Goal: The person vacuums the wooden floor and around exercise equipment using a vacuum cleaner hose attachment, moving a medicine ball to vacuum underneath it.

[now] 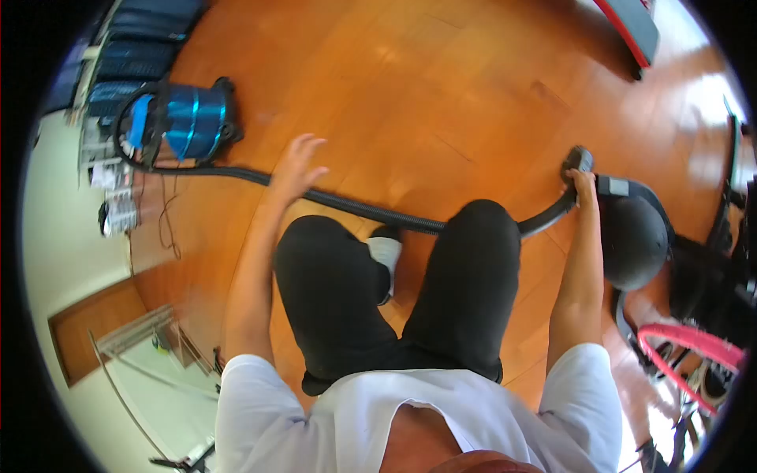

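A black ribbed vacuum hose (371, 211) runs across the wooden floor from a blue canister vacuum cleaner (193, 120) on the left, passing in front of my knees. My right hand (582, 188) is closed round the far end of this hose, beside a dark rounded end piece (578, 160). Over the hose on the left, my left hand (296, 169) is held out with its fingers apart and nothing in it. Whether it touches the hose is not clear from above.
A black ball (633, 243) lies just right of my right hand, near a pink hoop (686, 337) and dark equipment. Along the left wall stand dark stacked bins (130, 59). A loose cord (165, 225) trails on the floor, and a red-edged bench (631, 31) is at top right.
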`<state>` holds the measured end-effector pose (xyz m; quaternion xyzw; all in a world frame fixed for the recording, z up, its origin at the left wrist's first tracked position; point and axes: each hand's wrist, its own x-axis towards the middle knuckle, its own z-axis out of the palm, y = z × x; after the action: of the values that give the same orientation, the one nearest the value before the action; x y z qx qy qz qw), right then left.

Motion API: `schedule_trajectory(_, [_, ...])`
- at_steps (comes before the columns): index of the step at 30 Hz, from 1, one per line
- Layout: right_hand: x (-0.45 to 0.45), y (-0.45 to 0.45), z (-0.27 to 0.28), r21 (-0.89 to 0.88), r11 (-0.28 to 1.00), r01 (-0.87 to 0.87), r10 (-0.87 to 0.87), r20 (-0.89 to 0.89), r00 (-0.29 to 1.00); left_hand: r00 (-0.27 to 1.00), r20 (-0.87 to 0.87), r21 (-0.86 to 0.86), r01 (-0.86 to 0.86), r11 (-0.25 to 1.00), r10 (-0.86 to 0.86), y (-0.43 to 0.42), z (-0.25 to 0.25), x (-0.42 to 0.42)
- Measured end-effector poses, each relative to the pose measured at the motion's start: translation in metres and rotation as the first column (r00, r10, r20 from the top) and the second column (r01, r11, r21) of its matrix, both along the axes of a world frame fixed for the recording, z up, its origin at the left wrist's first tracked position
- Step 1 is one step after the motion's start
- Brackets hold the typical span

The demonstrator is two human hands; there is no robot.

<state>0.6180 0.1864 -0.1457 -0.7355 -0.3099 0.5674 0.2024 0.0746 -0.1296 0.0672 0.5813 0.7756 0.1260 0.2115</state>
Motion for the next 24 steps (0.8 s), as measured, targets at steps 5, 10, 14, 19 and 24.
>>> schedule_trajectory(5, [-0.006, -0.032, 0.026, -0.032, 0.928, -0.371, 0.331, 0.523, 0.785, 0.999, -0.037, -0.265, 0.004, 0.964, -0.015, 0.042, 0.100, 0.028])
schedule_trajectory(10, [-0.042, -0.081, 0.073, -0.133, 0.894, -0.429, 0.442, 0.424, 0.790, 0.953, -0.004, -0.123, 0.299, 0.946, -0.302, 0.058, 0.152, 0.105])
schedule_trajectory(14, [-0.025, -0.007, -0.006, 0.063, 0.831, -0.553, 0.410, 0.603, 0.684, 0.896, 0.254, -0.200, 0.416, 0.887, -0.363, 0.059, 0.145, 0.138])
schedule_trajectory(19, [-0.054, 0.012, 0.043, -0.138, 0.910, -0.390, 0.405, 0.488, 0.773, 0.925, 0.316, -0.338, 0.318, 0.886, -0.212, 0.063, 0.119, 0.119])
schedule_trajectory(24, [-0.001, -0.162, 0.065, -0.194, 0.938, -0.288, 0.344, 0.408, 0.846, 0.944, 0.306, -0.341, 0.226, 0.913, -0.120, 0.066, 0.117, 0.111])
